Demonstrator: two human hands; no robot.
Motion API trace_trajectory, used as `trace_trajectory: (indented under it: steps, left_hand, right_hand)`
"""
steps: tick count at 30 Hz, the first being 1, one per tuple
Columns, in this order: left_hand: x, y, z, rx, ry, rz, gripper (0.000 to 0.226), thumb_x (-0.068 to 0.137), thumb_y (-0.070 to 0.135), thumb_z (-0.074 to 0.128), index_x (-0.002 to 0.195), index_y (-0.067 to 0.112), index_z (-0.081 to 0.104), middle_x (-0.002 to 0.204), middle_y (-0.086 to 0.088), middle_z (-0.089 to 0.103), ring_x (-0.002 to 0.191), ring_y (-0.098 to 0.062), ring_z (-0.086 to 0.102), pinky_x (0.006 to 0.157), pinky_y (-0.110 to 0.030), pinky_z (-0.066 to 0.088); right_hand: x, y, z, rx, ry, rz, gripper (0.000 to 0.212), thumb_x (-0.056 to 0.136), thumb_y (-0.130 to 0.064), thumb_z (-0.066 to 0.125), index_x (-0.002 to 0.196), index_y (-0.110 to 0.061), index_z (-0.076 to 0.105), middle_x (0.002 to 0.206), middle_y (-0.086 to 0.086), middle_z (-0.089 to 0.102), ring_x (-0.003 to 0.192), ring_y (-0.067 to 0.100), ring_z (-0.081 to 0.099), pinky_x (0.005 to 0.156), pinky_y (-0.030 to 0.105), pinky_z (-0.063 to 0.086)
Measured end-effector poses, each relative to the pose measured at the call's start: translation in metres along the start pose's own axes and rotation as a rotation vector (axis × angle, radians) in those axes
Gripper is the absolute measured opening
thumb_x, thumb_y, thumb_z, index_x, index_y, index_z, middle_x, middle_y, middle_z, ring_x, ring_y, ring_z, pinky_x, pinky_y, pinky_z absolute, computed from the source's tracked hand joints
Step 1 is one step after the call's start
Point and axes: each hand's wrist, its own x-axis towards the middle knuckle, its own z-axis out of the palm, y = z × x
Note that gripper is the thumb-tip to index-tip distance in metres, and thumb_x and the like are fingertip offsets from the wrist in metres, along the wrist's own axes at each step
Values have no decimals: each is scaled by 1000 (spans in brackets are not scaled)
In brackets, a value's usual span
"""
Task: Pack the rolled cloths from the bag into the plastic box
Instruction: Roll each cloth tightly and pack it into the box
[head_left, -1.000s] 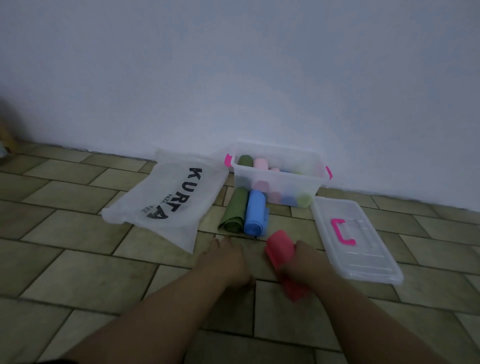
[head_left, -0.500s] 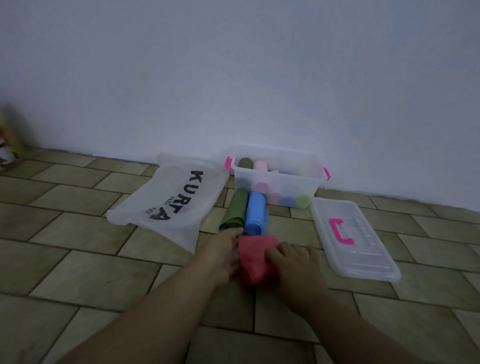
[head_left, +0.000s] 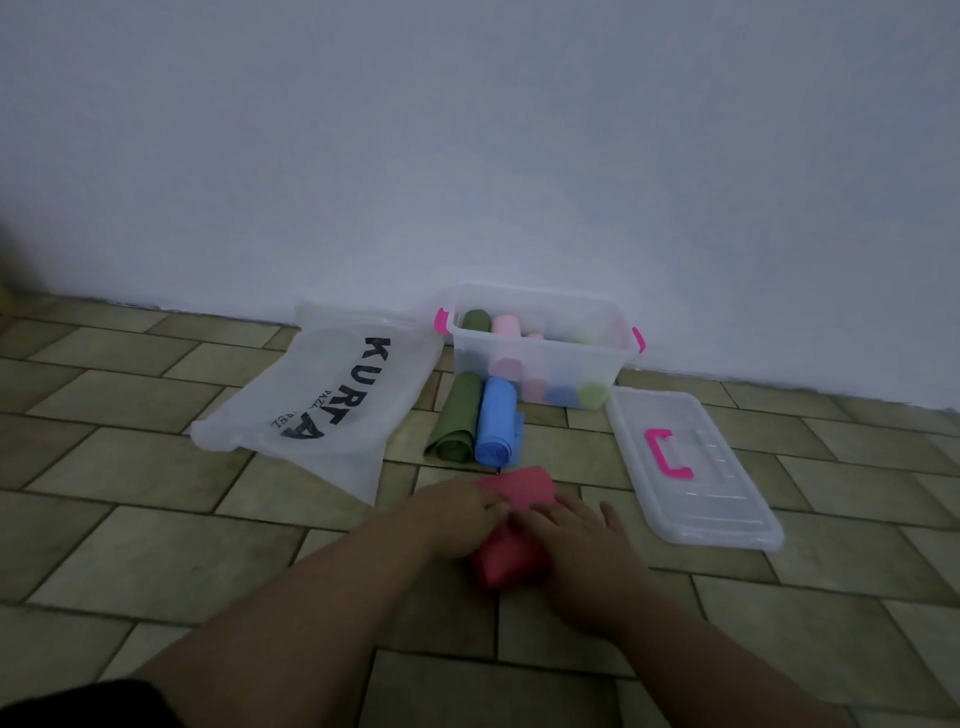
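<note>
A red cloth (head_left: 521, 488) lies on the tiled floor in front of me. My left hand (head_left: 457, 512) and my right hand (head_left: 582, 530) both press down on its middle, the right hand's fingers spread flat. Just beyond it, a dark green rolled cloth (head_left: 457, 421) and a blue rolled cloth (head_left: 497, 421) lie side by side on the floor. Behind them, against the wall, stands the clear plastic box (head_left: 545, 347) with pink latches, holding several rolled cloths in green, pink, blue and light green. The white bag (head_left: 322, 395) with black lettering lies flat to the left.
The box's clear lid (head_left: 691, 499) with a pink handle lies on the floor to the right of my hands. A plain white wall (head_left: 519, 156) rises right behind the box. Bare tiles stretch to the left and right.
My right hand brought the red cloth from the right to the floor in front of me. Both hands now press on it, and the cloth lies lengthwise under them.
</note>
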Motion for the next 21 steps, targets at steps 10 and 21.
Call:
trace_trajectory:
  steps: [10,21]
  left_hand:
    - [9,-9,7,133,20,-29,48,98,52,22,141,37,37,148,-3,40,132,-21,38,110,-47,28]
    - [8,-13,8,44,96,1,57,84,73,32,119,32,52,115,4,59,92,-12,53,75,-33,40]
  right_hand:
    - [16,11,-31,14,-172,-41,42,85,-33,56,122,-44,39,127,-5,58,122,20,50,114,51,8]
    - [50,7,-58,94,-485,25,30,91,-40,51,116,-23,56,111,6,56,98,22,51,83,34,42]
